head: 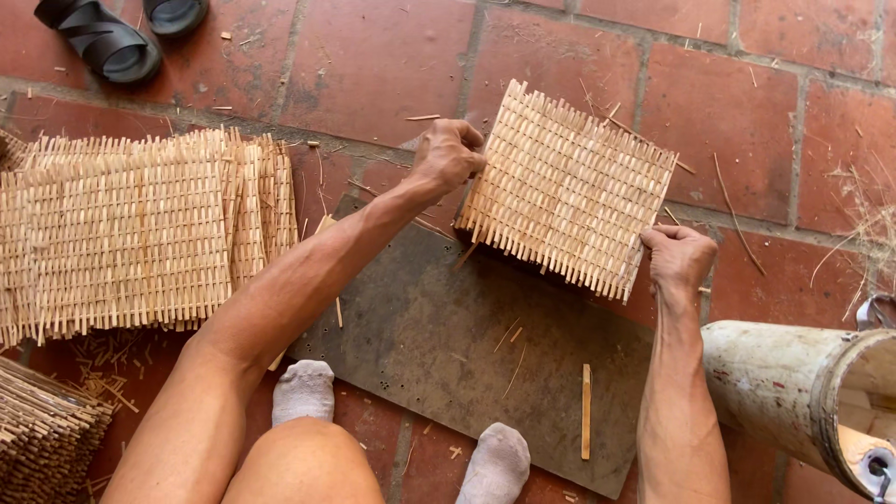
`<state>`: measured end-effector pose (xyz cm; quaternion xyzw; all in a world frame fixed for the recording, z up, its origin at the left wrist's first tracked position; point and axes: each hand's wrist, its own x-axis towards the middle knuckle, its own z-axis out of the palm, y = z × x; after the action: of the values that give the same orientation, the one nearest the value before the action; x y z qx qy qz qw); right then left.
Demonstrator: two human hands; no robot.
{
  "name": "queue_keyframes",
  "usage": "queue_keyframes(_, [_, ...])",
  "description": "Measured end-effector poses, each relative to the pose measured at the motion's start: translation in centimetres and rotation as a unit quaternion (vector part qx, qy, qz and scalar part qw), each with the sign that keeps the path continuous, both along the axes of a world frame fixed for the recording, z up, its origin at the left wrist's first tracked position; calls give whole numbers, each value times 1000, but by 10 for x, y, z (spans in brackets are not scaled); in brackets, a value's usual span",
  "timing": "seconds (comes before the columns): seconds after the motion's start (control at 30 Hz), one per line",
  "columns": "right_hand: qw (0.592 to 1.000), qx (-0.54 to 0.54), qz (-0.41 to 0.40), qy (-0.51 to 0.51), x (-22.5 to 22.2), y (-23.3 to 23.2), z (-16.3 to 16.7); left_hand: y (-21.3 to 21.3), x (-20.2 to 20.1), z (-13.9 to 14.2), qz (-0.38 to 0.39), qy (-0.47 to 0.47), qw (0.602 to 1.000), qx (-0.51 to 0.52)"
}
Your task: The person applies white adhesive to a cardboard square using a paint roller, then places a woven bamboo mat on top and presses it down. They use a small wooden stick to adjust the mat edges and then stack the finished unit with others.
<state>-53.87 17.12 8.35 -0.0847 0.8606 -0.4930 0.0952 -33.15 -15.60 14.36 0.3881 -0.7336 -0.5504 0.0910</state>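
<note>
I have the woven bamboo panel [567,187] between both hands, lying tilted across the far edge of the dark board [439,336] and partly over the red floor tiles [728,121]; my left hand [450,154] is curled shut on its left edge, knuckles up, and my right hand [677,257] pinches the near right corner, fingers closed on the slat ends, though from above I cannot quite tell how many slats the thumb has caught. To handle this well I should, I think, grip the woven body and not only the loose projecting tips, since those look ready to snap or slide out; keep the two hands level so the weave does not rack; and hold the panel flat against the board. A stack of finished panels [131,233] sits well apart to my left, with a bundle of slats [42,429] nearer my knee; a loose bamboo stick [586,411] lies on the board by my socked feet [303,392]; a pale cylinder [793,392] lies on its side at my right; black sandals [103,42] rest beyond.
</note>
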Motion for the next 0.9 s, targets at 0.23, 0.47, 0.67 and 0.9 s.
queue_keyframes(0.23, [999, 29, -16, -14, 3, -5, 13, -5, -3, -19, -7, -17, 999, -31])
queue_keyframes(0.47, [1000, 29, -2, 7, 9, -7, 18, -10, -12, -47, -18, -39, 998, -56])
queue_keyframes(0.67, [999, 47, 5, -17, 36, -4, 30, -6, 10, -38, -14, -59, 998, -27])
queue_keyframes(0.9, [999, 17, -23, -25, 82, 20, 17, 12, 51, -32, -31, -56, 998, 3])
